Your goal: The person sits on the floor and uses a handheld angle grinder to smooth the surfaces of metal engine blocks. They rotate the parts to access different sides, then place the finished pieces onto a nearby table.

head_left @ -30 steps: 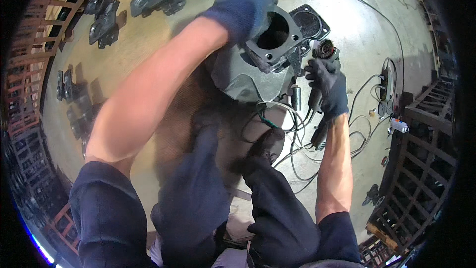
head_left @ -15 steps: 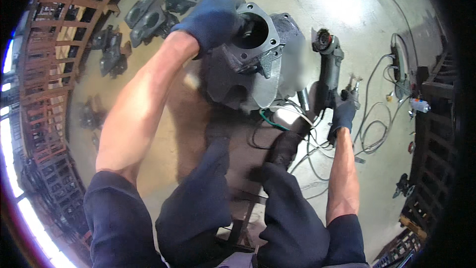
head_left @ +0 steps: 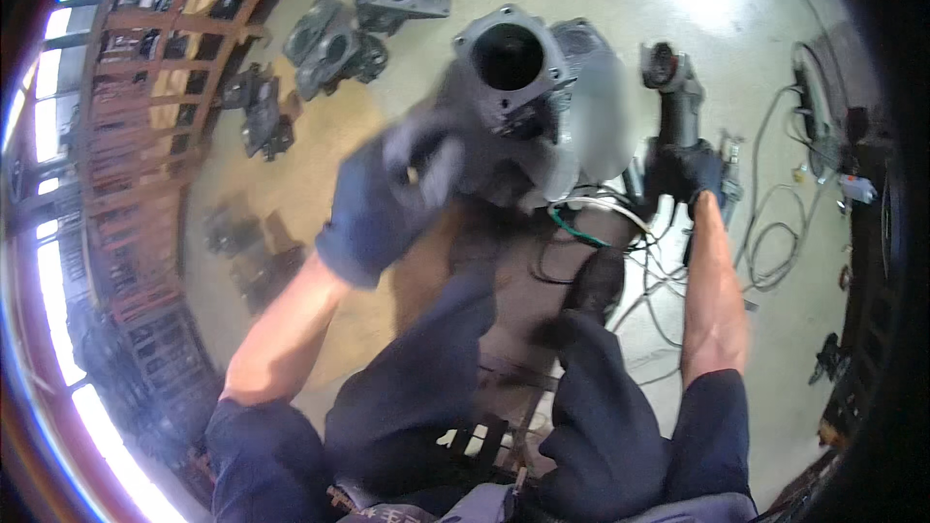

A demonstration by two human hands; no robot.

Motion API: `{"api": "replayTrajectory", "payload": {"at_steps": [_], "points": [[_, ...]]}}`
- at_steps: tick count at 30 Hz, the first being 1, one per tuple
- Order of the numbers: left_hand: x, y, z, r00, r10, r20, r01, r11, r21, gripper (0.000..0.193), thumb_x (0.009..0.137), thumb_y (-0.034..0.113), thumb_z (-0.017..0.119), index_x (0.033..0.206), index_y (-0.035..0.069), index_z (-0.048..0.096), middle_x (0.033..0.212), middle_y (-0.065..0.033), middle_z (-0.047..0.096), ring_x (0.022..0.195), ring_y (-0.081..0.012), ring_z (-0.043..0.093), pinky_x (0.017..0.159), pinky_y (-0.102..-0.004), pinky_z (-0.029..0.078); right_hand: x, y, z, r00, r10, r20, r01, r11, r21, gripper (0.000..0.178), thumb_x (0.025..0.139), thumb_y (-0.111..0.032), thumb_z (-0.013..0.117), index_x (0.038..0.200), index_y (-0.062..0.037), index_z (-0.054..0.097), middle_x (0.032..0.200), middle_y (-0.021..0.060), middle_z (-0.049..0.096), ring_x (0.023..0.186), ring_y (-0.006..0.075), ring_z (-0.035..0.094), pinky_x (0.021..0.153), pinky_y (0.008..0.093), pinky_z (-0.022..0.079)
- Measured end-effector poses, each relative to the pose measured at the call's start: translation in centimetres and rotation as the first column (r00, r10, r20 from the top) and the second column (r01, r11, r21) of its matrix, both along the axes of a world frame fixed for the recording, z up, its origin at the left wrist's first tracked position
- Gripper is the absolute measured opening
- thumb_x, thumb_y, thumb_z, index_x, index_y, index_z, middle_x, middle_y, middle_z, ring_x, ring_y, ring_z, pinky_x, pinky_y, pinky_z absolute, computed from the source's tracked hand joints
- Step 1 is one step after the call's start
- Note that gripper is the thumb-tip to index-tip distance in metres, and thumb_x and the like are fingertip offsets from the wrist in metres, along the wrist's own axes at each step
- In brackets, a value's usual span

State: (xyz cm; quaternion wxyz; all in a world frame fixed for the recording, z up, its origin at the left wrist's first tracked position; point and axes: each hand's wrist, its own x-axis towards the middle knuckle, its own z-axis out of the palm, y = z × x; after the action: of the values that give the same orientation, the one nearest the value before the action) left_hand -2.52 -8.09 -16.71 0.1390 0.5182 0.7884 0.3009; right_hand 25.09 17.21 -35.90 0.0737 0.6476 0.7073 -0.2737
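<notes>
A dark grey metal casting [head_left: 481, 116] stands before me, its round flanged bore facing up. My left hand [head_left: 387, 194], in a dark blue glove, is off the casting's near left side. Motion blurs its fingers, which look loosely curved and apart, with nothing visible in them. To the right lies a dark angle grinder [head_left: 678, 107] with a round wire brush [head_left: 662, 65] on its head. My gloved right hand [head_left: 693, 172] is wrapped round the rear of the grinder's body. The palm side of that grip is hidden.
More grey castings [head_left: 334, 46] lie on the floor at far left, beside a brown slatted rack [head_left: 155, 126]. Black cables [head_left: 775, 242] loop on the right, near a power strip [head_left: 816, 102] and a small metal air tool [head_left: 731, 174]. A green-and-white hose [head_left: 581, 230] lies by my foot.
My left hand has left the casting's bore and drawn back toward me. My right hand has moved up onto the grinder's body. The whole view has shifted slightly.
</notes>
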Motion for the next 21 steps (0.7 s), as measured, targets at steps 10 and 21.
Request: {"api": "replayTrajectory", "payload": {"at_steps": [10, 21], "points": [[14.2, 6.4, -7.1, 0.562, -0.805, 0.189, 0.827, 0.545, -0.138, 0.011, 0.086, 0.017, 0.063, 0.09, 0.008, 0.066, 0.082, -0.0168, 0.068, 0.08, -0.037, 0.07, 0.069, -0.0476, 0.055, 8.1, 1.1, -6.8, 0.927, -0.237, -0.292, 0.258, 0.965, 0.037, 0.041, 0.084, -0.036, 0.073, 0.104, 0.0, 0.072, 0.101, 0.0225, 0.074, 0.094, 0.0356, 0.073, 0.083, 0.042, 0.055], [26.4, 6.7, -17.2, 0.785, -0.385, 0.485, 0.564, 0.768, -0.303, 0.03, 0.09, 0.027, 0.058, 0.106, 0.004, 0.069, 0.098, -0.0255, 0.07, 0.086, -0.042, 0.069, 0.078, -0.053, 0.055, 12.9, -2.5, -3.1, 0.96, -0.273, -0.056, 0.261, 0.952, -0.162, 0.049, 0.078, -0.047, 0.07, 0.094, -0.001, 0.073, 0.087, 0.015, 0.074, 0.081, 0.0272, 0.072, 0.073, 0.0424, 0.056]]}}
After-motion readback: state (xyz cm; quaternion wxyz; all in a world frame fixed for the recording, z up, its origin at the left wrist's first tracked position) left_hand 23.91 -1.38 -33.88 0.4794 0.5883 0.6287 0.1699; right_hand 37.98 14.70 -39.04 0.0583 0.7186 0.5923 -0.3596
